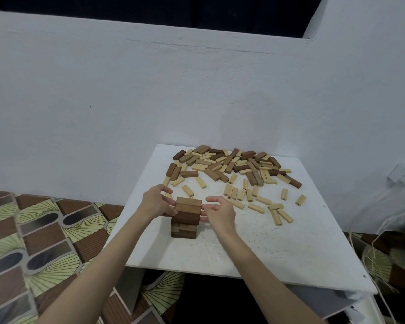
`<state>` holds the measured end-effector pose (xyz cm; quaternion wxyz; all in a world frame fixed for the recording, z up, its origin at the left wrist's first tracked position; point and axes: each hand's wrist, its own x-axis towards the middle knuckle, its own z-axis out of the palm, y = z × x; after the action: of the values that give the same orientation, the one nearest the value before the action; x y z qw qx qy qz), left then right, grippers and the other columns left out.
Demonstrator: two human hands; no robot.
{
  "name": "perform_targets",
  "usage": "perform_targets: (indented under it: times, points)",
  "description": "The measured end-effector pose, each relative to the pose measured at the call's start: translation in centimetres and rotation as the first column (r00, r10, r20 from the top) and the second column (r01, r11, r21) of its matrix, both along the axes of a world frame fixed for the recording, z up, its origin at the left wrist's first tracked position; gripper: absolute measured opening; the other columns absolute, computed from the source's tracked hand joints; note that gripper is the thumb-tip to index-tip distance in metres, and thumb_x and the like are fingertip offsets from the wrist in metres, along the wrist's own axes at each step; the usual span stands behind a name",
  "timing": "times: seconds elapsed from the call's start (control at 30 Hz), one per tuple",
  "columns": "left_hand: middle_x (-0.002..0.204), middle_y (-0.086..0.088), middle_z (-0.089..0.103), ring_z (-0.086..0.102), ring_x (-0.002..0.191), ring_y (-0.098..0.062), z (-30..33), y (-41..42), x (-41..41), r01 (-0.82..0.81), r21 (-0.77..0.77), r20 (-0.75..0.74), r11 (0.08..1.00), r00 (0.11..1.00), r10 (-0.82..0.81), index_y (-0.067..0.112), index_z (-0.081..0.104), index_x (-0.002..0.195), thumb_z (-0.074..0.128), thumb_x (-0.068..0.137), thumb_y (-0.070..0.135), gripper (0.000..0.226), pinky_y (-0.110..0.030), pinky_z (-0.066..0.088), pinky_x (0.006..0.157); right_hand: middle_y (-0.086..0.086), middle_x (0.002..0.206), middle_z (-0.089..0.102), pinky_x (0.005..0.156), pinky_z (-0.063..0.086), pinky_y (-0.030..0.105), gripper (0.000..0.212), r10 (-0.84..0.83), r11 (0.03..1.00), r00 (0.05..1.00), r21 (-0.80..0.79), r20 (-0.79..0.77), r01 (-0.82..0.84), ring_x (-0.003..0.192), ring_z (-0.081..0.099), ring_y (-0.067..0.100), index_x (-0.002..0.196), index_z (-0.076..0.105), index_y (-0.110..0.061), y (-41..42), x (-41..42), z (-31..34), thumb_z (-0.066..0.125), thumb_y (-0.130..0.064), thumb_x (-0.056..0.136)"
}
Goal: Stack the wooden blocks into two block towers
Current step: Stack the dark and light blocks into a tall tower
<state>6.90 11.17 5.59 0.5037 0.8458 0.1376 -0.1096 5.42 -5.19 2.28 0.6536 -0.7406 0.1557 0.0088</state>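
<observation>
Floor: patterned tiles (pixel 40 232) lie left of the tower, below the tabletop's edge.
Left hand (pixel 156 202): pressed against the tower's left side near its top, fingers curled round the upper blocks; its grip is clasped on the tower.
Tower (pixel 186 217): dark wooden blocks in crossed layers, standing upright on the white tabletop (pixel 278 249), toward its near-left part; only this one tower stands.
Right hand (pixel 218 210): just right of the tower, fingertips touching its upper layers, fingers fairly straight; its grip is released, only steadying.
Loose blocks (pixel 232 169): dark and pale ones scattered behind and right of the tower, well apart from it.
Handling: the blocks look stiff, light and smooth, so layers probably slide easily.
Hold: best taken by the long side faces, squeezing gently from both sides while squaring the layers; a hard push could topple the tower.
</observation>
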Motion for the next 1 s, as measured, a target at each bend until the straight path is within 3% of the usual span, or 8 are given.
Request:
perform_targets:
  times: [0.23,0.4,0.77,0.93,1.0]
  points:
    - [0.094,-0.011,0.066,0.06,0.08,-0.018,-0.4,-0.2,0.0,0.004,0.027,0.004,1.0,1.0,-0.004,0.008,0.055,0.115,0.077,0.069,-0.007,0.053,-0.018,0.049,0.056,0.015,0.098,0.066,0.058,0.056,0.022,0.022,-0.007,1.0,1.0,-0.013,0.001,0.007,0.086,0.067,0.025,0.098,0.059,-0.014,0.1,-0.1,-0.1,0.052,0.004,0.089]
    - [0.097,-0.014,0.067,0.064,0.085,-0.025,-0.8,-0.1,0.3,-0.003,0.021,0.002,1.0,1.0,0.003,0.008,0.055,0.114,0.077,0.068,-0.008,0.053,-0.034,0.056,0.074,0.013,0.098,0.066,0.058,0.055,0.02,0.021,0.0,1.0,1.0,-0.024,-0.005,0.0,0.085,0.068,0.024,0.1,0.058,-0.013,0.1,-0.1,-0.1,0.052,0.004,0.089]
    - [0.091,-0.011,0.067,0.064,0.087,-0.027,-1.3,0.2,0.9,0.006,0.01,-0.021,1.0,1.0,-0.006,0.007,0.056,0.114,0.077,0.068,-0.009,0.053,-0.037,0.056,0.081,0.012,0.099,0.067,0.064,0.057,0.023,0.02,0.006,0.998,1.0,-0.057,-0.03,-0.007,0.085,0.068,0.024,0.103,0.059,-0.014,0.2,0.1,-0.4,0.055,0.001,0.089]
    - [0.102,-0.011,0.065,0.061,0.085,-0.022,-1.0,0.6,1.2,0.073,0.097,0.066,0.993,0.995,-0.08,0.007,0.052,0.118,0.081,0.069,0.004,0.057,-0.027,0.052,0.071,0.011,0.109,0.065,0.075,0.056,0.027,0.035,0.094,0.981,0.995,-0.171,0.016,-0.09,0.095,0.062,0.021,0.108,0.055,-0.016,-0.9,0.6,0.8,0.051,0.011,0.087]
    - [0.117,-0.005,0.058,0.056,0.101,-0.021,-0.7,0.8,1.8,0.207,0.184,0.138,0.961,0.962,-0.234,0.014,0.045,0.126,0.086,0.064,0.019,0.074,-0.027,0.046,0.081,0.009,0.121,0.058,0.073,0.052,0.023,0.048,0.258,0.924,0.966,-0.3,0.028,-0.238,0.1,0.056,0.018,0.124,0.049,-0.017,-1.8,1.2,1.9,0.054,0.01,0.084]
